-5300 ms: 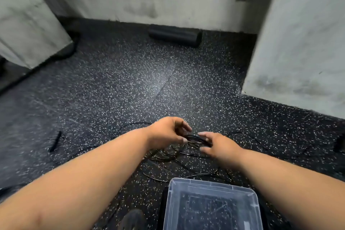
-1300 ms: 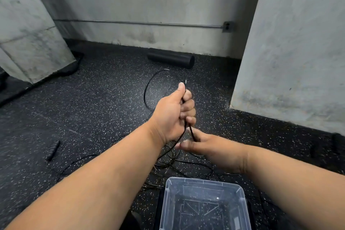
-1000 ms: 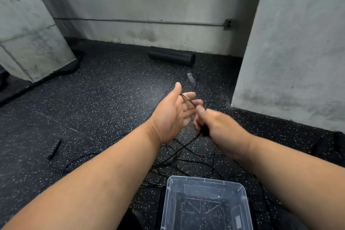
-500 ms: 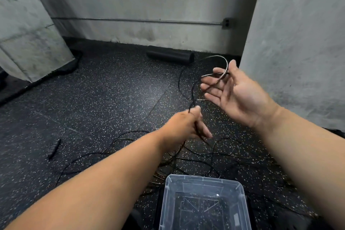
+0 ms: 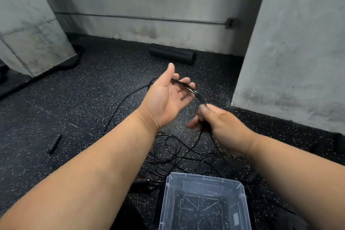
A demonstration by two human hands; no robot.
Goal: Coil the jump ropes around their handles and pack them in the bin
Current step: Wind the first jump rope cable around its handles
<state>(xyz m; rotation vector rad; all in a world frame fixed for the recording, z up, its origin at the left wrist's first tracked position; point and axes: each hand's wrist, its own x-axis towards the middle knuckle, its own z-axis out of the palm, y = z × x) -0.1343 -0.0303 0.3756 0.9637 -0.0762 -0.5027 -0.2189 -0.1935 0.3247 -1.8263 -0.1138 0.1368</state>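
Nearest, clear bin (image 5: pixel 203 201) sat on the floor (image 5: pixel 56 99), uncoiled rope tangle (image 5: pixel 168 152) just beyond its far rim. Compared with half a second earlier, roles swapped — right hand (image 5: pixel 219 123), then open and raised, now lower, blurred, its grip closed round the black jump rope (image 5: pixel 200 99). Left hand (image 5: pixel 168 97) now palm up, fingers relaxed, rope lying across the fingertips (image 5: pixel 184 82). Farther off, loose handle (image 5: pixel 54 143) at left, foam roller (image 5: pixel 172 56) by the wall.

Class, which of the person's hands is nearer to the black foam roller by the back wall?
Left. The left hand is raised just short of the roller; the right hand is lower and nearer the bin.
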